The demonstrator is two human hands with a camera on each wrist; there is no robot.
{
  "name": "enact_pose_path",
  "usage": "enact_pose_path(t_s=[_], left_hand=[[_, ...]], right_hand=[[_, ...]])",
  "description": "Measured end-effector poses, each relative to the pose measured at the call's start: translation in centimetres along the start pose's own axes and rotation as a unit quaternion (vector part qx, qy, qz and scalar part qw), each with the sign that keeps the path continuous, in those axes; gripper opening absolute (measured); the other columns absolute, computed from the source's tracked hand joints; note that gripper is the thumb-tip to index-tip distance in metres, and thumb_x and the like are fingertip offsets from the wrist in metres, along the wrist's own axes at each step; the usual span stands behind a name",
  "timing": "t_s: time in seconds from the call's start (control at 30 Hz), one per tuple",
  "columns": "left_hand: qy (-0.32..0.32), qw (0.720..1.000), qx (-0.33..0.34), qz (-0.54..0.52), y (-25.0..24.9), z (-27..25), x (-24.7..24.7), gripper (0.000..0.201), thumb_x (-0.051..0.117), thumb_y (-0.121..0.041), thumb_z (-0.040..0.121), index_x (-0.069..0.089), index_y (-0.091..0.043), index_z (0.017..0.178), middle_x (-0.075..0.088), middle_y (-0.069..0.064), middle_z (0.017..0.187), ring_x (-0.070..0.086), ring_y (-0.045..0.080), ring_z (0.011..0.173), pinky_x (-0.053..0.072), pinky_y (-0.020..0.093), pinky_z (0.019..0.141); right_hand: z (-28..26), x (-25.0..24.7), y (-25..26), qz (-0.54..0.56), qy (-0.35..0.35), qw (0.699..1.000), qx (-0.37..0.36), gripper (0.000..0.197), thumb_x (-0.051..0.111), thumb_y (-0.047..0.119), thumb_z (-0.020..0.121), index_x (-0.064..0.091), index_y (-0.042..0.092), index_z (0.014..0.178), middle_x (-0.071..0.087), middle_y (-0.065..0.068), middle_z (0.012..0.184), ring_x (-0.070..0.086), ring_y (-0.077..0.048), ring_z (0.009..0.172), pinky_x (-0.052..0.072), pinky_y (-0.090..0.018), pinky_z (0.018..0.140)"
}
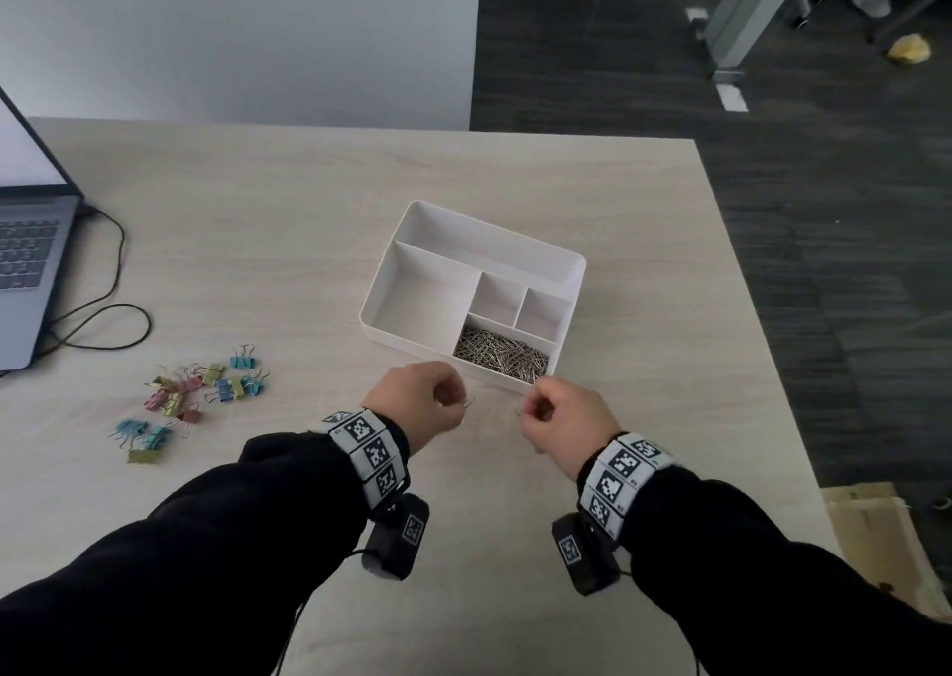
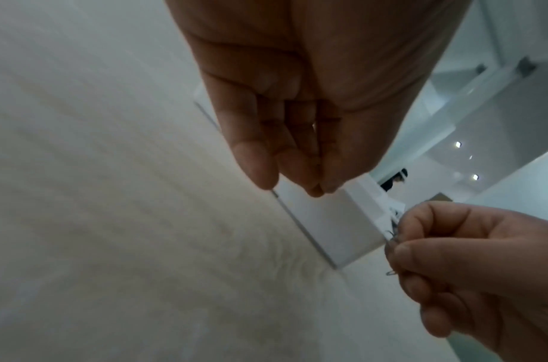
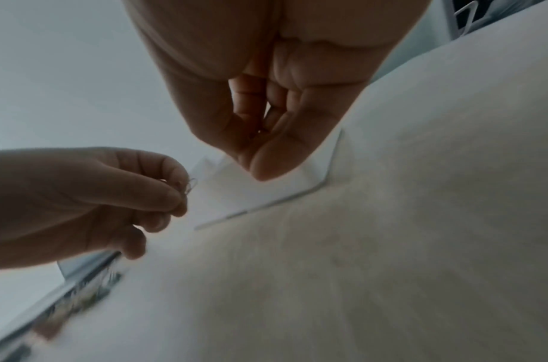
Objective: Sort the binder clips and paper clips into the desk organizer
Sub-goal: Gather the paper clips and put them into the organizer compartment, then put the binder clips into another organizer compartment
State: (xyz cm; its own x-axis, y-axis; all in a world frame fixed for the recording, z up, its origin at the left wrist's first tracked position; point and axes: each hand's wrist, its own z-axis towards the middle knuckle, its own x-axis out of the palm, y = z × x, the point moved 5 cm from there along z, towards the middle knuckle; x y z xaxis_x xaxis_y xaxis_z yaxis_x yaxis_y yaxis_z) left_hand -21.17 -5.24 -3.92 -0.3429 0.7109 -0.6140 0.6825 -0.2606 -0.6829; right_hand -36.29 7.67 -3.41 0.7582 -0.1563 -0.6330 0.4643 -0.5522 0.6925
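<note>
A white desk organizer [image 1: 578,271] stands mid-table; its front right compartment holds a heap of silver paper clips [image 1: 502,358], the other compartments look bare. Colored binder clips [image 1: 206,392] lie scattered on the table to the left. Both hands hover just in front of the organizer. My left hand [image 1: 458,403] pinches a paper clip [image 3: 190,187] between thumb and finger. My right hand [image 1: 530,412] pinches paper clips [image 2: 391,236] with its other fingers curled. The organizer's wall [image 2: 328,220] shows behind both hands in the wrist views.
An open laptop [image 1: 26,263] sits at the table's left edge, its black cable [image 1: 116,309] looping toward the binder clips. The table's right edge [image 1: 747,314] drops to dark floor. Cardboard [image 1: 876,521] lies on the floor at the lower right.
</note>
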Motion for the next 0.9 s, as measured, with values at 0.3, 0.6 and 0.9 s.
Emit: enact_pose_path(t_s=[0.3,0.6,0.9], left_hand=[[-0.079,0.992,0.023,-0.095,-4.3,3.2,-1.3,0.024,0.07,-0.023,0.082,0.071,-0.046,0.075,0.067,-0.017,0.066,0.058,-0.002,0.056,0.058,0.03,0.07],[-0.304,0.95,-0.048,-0.047,1.0,2.3,-6.6,0.041,0.066,-0.022,0.079,0.055,-0.025,0.118,0.043,0.003,0.129,0.045,0.025,0.119,0.037,0.039,0.105],[-0.143,0.965,-0.196,-0.098,4.2,4.2,-5.8,0.059,0.047,-0.021,0.091,0.028,-0.02,0.146,0.06,0.012,0.121,0.056,0.031,0.094,0.038,0.031,0.075]], right_hand=[[3.7,-2.8,2.8,0.085,-0.075,0.994,-0.009,0.008,0.067,0.019,0.082,0.07,0.025,0.083,0.069,0.007,0.072,0.066,-0.011,0.063,0.057,-0.028,0.067],[2.4,-3.7,0.1,0.025,-0.156,0.986,-0.054,0.014,0.067,0.014,0.081,0.063,0.023,0.091,0.051,0.004,0.095,0.054,-0.009,0.06,0.045,-0.019,0.068],[2.8,-1.6,-1.5,0.11,-0.101,0.986,0.077,0.062,0.062,0.024,0.085,0.028,0.035,0.136,0.059,0.005,0.116,0.068,-0.016,0.077,0.057,-0.042,0.075]])
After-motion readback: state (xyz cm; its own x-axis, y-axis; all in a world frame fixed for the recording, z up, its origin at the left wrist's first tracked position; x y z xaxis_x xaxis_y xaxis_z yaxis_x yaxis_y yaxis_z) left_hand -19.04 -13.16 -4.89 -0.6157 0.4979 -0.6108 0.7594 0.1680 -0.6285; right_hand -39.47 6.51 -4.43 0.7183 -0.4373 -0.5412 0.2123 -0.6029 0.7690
